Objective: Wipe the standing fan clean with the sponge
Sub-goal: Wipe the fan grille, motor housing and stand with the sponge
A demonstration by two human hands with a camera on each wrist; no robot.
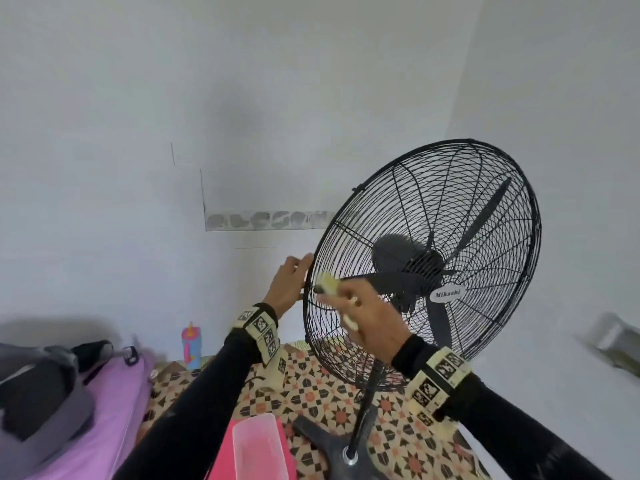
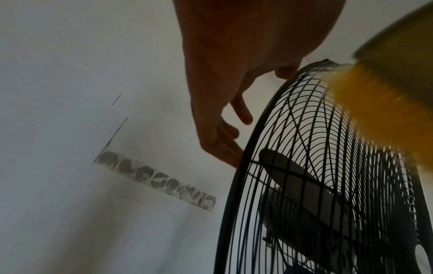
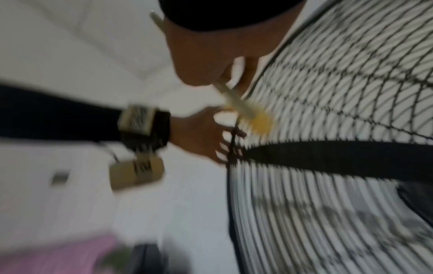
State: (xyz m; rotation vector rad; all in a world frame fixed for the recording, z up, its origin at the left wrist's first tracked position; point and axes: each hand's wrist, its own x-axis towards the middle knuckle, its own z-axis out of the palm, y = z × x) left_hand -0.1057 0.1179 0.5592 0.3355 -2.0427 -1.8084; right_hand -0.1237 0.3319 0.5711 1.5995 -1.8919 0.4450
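In the head view, the standing fan (image 1: pixel 426 265) stood on a patterned floor (image 1: pixel 311 393), its guard tilted toward the person. The left hand (image 1: pixel 287 285) gripped the guard's rim at about nine o'clock, fingers curled over the wire. The right hand (image 1: pixel 367 320) held a pale handle whose yellow sponge (image 1: pixel 327 284) pressed on the grille just inside that rim.

In the left wrist view, the left hand's fingers (image 2: pixel 225 148) hooked the rim, the sponge a yellow blur at two o'clock.

The right wrist view was smeared, but the right hand's fingers (image 3: pixel 234 74) were wrapped round the handle, the sponge (image 3: pixel 262 122) on the wires.

A hard push could probably tip the tall fan if the bracing hand slipped; the sponge might snag between wires.
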